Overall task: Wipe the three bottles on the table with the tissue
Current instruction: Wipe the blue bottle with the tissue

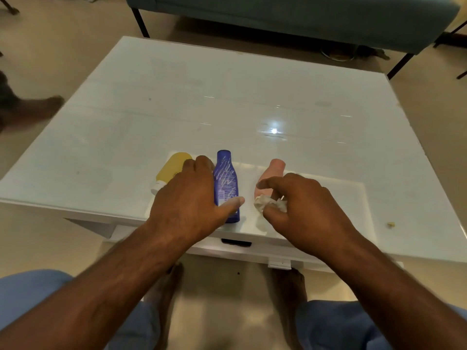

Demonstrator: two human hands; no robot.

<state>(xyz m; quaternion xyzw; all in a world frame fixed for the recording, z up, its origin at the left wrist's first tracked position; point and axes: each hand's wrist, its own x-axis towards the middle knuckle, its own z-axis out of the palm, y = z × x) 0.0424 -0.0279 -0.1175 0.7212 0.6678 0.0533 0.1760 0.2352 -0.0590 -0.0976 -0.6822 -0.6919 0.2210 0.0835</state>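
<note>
We see three bottles lying near the front edge of the white table (252, 97): yellow bottle (171, 168), blue bottle (225, 183), pink bottle (271, 170). Our left hand (192, 200) rests over the yellow and blue bottles, fingers loosely spread, thumb on the blue one. Our right hand (305, 205) pinches the crumpled tissue (267, 203) just before the pink bottle.

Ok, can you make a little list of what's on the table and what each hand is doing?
table: white glossy table
yellow bottle: lying down, farthest left
blue bottle: lying in the middle
pink bottle: lying on the right
left hand: over the yellow and blue bottles, thumb on the blue one
right hand: pinching a crumpled tissue
tissue: white, near the pink bottle
crumb: small scrap, right edge
</note>
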